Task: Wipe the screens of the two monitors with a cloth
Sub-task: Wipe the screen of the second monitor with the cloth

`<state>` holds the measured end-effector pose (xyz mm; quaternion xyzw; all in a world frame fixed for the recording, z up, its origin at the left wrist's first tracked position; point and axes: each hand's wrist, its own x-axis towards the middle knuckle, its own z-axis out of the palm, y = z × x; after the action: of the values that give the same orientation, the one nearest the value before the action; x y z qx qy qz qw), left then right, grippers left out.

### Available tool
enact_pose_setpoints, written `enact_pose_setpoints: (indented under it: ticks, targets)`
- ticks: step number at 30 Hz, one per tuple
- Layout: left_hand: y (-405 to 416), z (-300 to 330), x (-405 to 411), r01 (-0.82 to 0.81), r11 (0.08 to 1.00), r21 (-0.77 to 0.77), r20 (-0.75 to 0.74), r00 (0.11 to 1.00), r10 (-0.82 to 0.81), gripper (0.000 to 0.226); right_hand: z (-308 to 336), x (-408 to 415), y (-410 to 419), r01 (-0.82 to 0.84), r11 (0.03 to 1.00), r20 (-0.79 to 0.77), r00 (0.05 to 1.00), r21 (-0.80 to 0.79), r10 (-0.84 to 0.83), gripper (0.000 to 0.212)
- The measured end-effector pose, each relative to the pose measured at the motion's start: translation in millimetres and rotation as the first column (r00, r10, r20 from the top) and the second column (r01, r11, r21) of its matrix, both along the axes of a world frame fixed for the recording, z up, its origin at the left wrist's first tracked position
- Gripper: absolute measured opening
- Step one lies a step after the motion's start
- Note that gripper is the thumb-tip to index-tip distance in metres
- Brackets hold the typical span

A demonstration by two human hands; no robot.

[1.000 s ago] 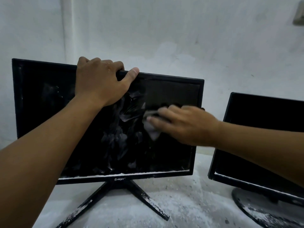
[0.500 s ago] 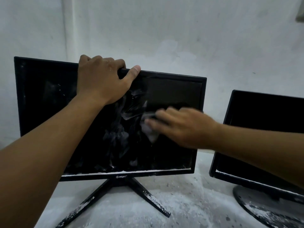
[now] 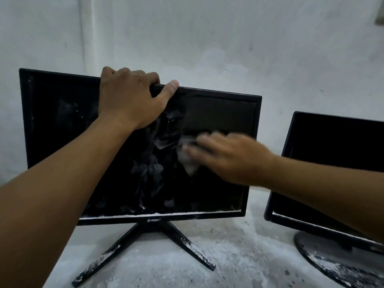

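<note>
Wiping the left monitor, two on the counter.
Little has changed since before: left hand (image 3: 133, 98) still grasps the left monitor (image 3: 62, 125) top edge; right hand (image 3: 230, 156), blurred, presses the cloth (image 3: 186, 161) mid-screen. Right monitor (image 3: 332, 146) stands near the counter (image 3: 239, 256) right edge.

Black monitors (image 3: 62, 125), pale grey cloth (image 3: 187, 161)

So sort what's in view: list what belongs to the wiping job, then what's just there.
Job: left monitor, right monitor, cloth, left hand gripping the left monitor's top edge, right hand pressing the cloth.
Just there: wall, dusty surface.
</note>
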<state>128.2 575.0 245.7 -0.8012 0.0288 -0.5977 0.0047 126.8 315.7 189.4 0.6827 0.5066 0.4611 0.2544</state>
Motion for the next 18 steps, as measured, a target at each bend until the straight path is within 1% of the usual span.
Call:
enact_pose_setpoints:
  ticks: [1, 2, 3, 4, 5, 7, 9, 10, 11, 12, 13, 15, 17, 18]
  targets:
    - [0, 0, 0, 0.002, 1.0, 0.002, -0.003, 1.0, -0.002, 0.07, 9, 1, 3, 0.041, 0.99, -0.023, 0.999, 0.136, -0.038, 0.048]
    - [0, 0, 0, 0.003, 1.0, 0.004, -0.004, 1.0, -0.003, 0.07, 12, 1, 6, 0.076, 0.971, -0.049, 0.997, 0.225, -0.067, 0.049]
    - [0, 1, 1, 0.003, 1.0, 0.006, -0.002, 1.0, -0.003, 0.07, 10, 2, 7, 0.085, 0.963, -0.058, 0.996, 0.256, -0.073, 0.05]
    - [-1, 0, 1, 0.002, 1.0, 0.006, -0.003, 1.0, -0.002, 0.07, 1, 2, 6, 0.068, 0.97, -0.053, 0.997, 0.232, -0.057, 0.05]
    - [-1, 0, 2, 0.005, 1.0, 0.003, -0.005, 1.0, -0.005, 0.07, -11, 0, 4, 0.036, 0.986, -0.051, 0.998, 0.161, -0.028, 0.05]
    - [-1, 0, 1, 0.009, 1.0, 0.0, -0.007, 1.0, -0.009, 0.069, -42, -6, -6, -0.032, 0.998, -0.078, 0.997, -0.056, 0.028, 0.051]
    - [0, -1, 1, 0.003, 1.0, 0.002, -0.002, 1.0, -0.003, 0.07, -70, -13, -16, -0.036, 0.957, -0.098, 0.995, -0.289, 0.008, 0.055]
    - [0, 0, 0, -0.001, 1.0, 0.004, 0.004, 1.0, 0.001, 0.07, -77, -15, -19, -0.025, 0.929, -0.091, 0.996, -0.368, -0.009, 0.056]
    - [-1, 0, 0, -0.002, 1.0, 0.004, 0.008, 1.0, 0.002, 0.07, -77, -14, -21, -0.028, 0.912, -0.079, 0.997, -0.409, -0.005, 0.056]
    - [-1, 0, 0, -0.003, 1.0, 0.005, 0.011, 1.0, 0.003, 0.07, -72, -11, -21, -0.043, 0.91, -0.062, 0.998, -0.413, 0.019, 0.055]
    - [-1, 0, 0, -0.006, 1.0, 0.006, 0.011, 1.0, 0.006, 0.071, -64, -7, -20, -0.057, 0.923, -0.044, 0.998, -0.382, 0.044, 0.053]
    - [0, 1, 1, -0.014, 1.0, 0.01, 0.01, 1.0, 0.014, 0.071, -43, -1, -17, -0.062, 0.972, -0.011, 0.998, -0.225, 0.061, 0.05]
    - [2, 1, 2, -0.014, 1.0, 0.011, 0.009, 1.0, 0.013, 0.071, -29, 3, -17, -0.022, 0.998, -0.024, 0.999, -0.06, 0.021, 0.051]
    - [2, 1, 2, -0.01, 1.0, 0.011, 0.009, 1.0, 0.01, 0.071, -29, 4, -18, -0.005, 1.0, -0.046, 0.999, -0.013, 0.004, 0.052]
